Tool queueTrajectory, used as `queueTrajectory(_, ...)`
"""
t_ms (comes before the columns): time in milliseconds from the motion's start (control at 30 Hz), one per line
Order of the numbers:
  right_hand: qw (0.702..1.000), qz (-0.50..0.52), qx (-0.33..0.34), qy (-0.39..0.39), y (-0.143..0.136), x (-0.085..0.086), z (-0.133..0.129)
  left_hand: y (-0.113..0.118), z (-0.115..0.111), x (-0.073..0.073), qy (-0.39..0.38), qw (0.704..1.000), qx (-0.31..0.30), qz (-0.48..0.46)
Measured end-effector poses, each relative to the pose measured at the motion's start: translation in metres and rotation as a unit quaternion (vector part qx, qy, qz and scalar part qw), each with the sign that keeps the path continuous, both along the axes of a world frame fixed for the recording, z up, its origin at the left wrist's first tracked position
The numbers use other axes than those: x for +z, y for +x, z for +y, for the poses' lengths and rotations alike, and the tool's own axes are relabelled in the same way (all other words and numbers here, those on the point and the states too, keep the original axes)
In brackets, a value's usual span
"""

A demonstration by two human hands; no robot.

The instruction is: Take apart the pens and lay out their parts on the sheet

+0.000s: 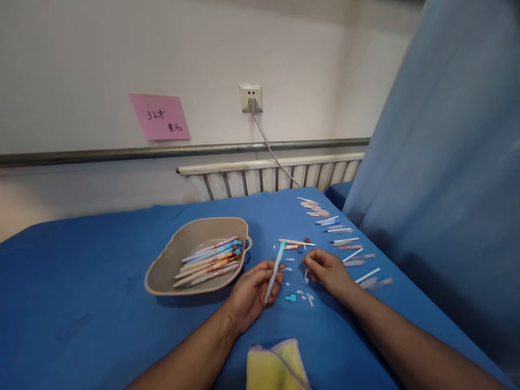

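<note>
A light blue pen (275,273) with a turquoise end is held slanting in my left hand (255,292), its turquoise end pointing up. To the right, my right hand (327,271) is closed in a pinch low over the blue cloth, near small white pieces; what is between its fingertips is too small to name. A turquoise cap-like piece (291,298) lies between my hands, with several little white bits around it. Beyond them rest a peach pen barrel (293,241) and small orange, brown and dark blue parts.
A beige basin (162,271) with several pens stands left of my hands. Rows of pen parts (342,241) line the right side. A yellow cloth (278,365) lies at the near edge. Behind are a rail, a plugged-in cable (270,146) and a blue curtain (442,162) at right.
</note>
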State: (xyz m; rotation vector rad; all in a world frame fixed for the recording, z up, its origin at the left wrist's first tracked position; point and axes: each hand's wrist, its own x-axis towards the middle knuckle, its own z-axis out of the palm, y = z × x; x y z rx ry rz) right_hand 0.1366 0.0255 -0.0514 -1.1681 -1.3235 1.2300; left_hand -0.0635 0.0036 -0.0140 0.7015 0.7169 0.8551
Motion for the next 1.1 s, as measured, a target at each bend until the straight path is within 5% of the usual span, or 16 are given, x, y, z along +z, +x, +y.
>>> queueTrajectory(800, 0.999, -0.006, -0.035, -0.009, 0.011, 0.008, 0.002, 0.003, -0.003, -0.006, 0.032, 0.997, 0.019, 0.062)
queueTrajectory(1100, 0.995, -0.083, 0.036, 0.029, 0.003, 0.003, -0.008, 0.0, 0.001, -0.006, -0.015, 1.0, 0.022, 0.016)
